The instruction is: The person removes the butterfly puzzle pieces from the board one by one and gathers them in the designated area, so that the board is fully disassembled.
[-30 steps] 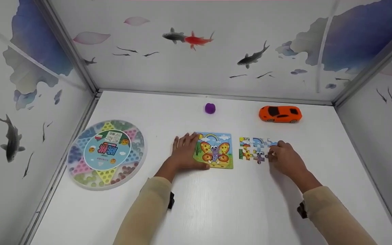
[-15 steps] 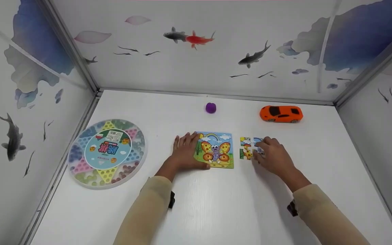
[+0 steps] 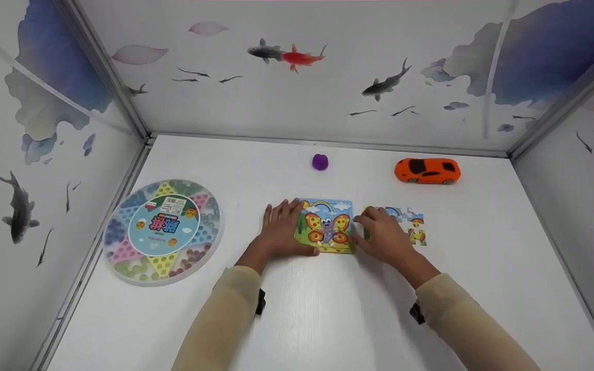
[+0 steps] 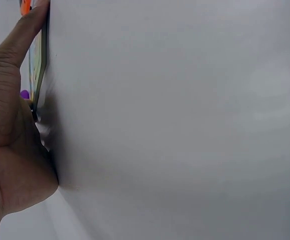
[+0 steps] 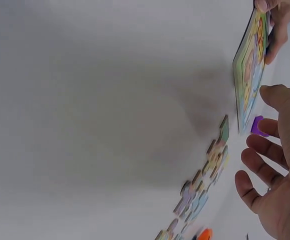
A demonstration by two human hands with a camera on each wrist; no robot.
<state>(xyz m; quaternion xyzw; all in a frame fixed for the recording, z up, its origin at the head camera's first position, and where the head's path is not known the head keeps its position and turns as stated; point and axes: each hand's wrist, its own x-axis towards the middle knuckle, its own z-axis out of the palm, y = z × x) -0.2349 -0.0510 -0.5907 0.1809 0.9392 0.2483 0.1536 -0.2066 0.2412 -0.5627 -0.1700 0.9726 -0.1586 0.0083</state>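
Note:
A square butterfly picture puzzle (image 3: 328, 226) lies on the white table in the head view. My left hand (image 3: 280, 232) rests along its left side, fingers spread and thumb stretched by the lower left corner. At the right edge of the puzzle is my right hand (image 3: 387, 237), its fingertips right by that edge. Several loose jigsaw pieces (image 3: 417, 229) are laid in rows to the right, partly hidden under this hand. In the right wrist view the fingers are loosely bent with nothing between them, above the row of pieces (image 5: 190, 195).
On the left lies a round Chinese checkers set (image 3: 163, 232) under a clear cover. A small purple object (image 3: 320, 162) and an orange toy car (image 3: 427, 171) stand toward the back. Printed panels (image 3: 297, 103) wall the table at the back and sides.
My right hand has moved left across the loose pieces to the puzzle's right edge, uncovering the pieces at the right end. The left hand has stayed in place.

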